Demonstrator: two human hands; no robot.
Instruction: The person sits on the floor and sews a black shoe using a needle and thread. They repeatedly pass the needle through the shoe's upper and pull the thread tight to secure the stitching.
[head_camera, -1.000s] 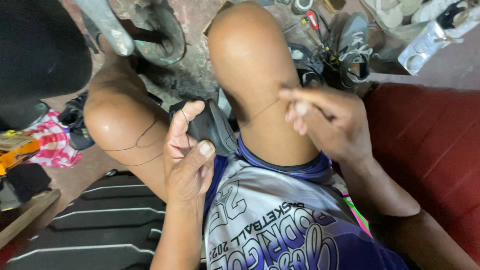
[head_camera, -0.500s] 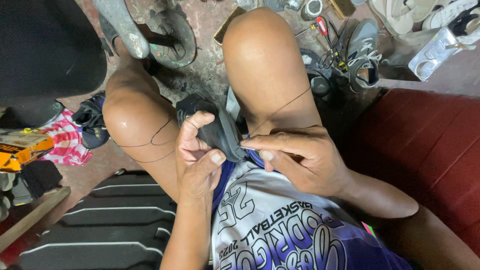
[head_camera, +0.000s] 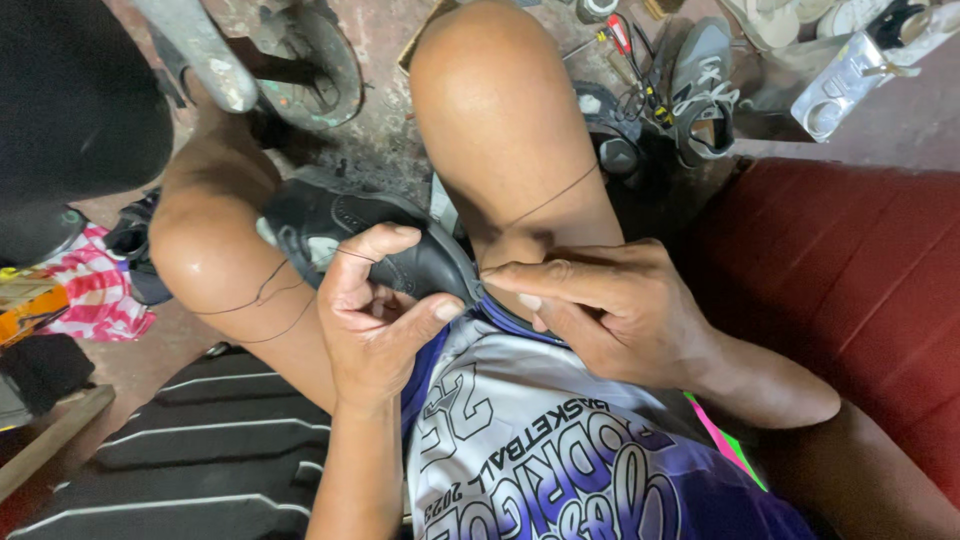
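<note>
Black shoe (head_camera: 380, 250): lies wedged between the two bare knees, centre of scene, on its side with the dark sole edge turned toward the near right. Upper is black with a small pale patch on the far-left part. Dark thread (head_camera: 545, 205): thin, taut, running from the shoe's near-right edge up and right across the right knee; further loops lie slack over the left knee.

Matt black leather shoe (head_camera: 400, 250), thin thread (head_camera: 545, 205)
</note>
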